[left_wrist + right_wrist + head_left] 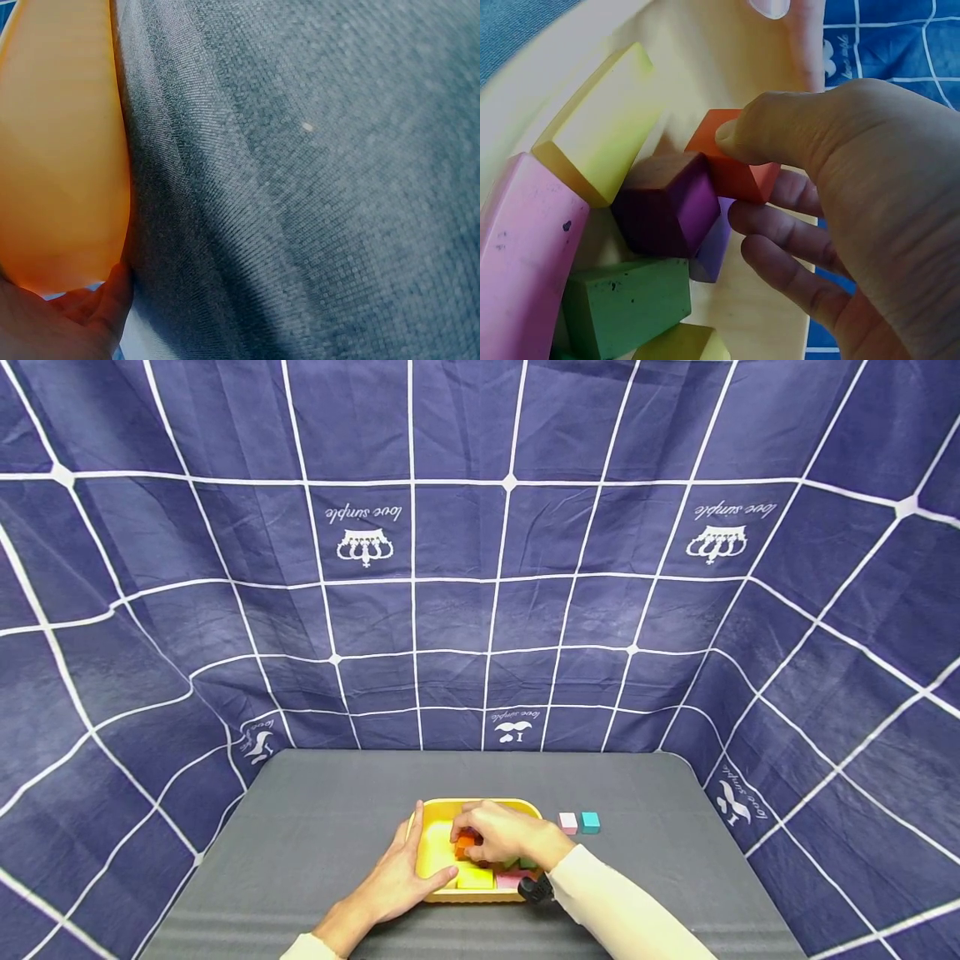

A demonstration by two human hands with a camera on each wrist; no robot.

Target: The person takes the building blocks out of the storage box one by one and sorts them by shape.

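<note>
A yellow plastic tray (480, 896) stands on the grey table and holds several coloured blocks. My left hand (396, 875) holds it at the left side, with the fingers along the left rim and the thumb over the front edge. In the tray, my right hand (847, 202) pinches an orange block (739, 161) between thumb and fingers. Right beside the orange block lie a dark purple block (667, 206) and a lighter violet one (712, 244). Around them are a yellow block (596, 127), a pink block (529, 247) and a green block (630, 307).
To the right of the tray, a pale pink cube (567, 823) and a teal cube (590, 822) sit side by side on the grey tabletop (352, 785). A blue cloth (465, 610) with white grid lines hangs behind and at both sides.
</note>
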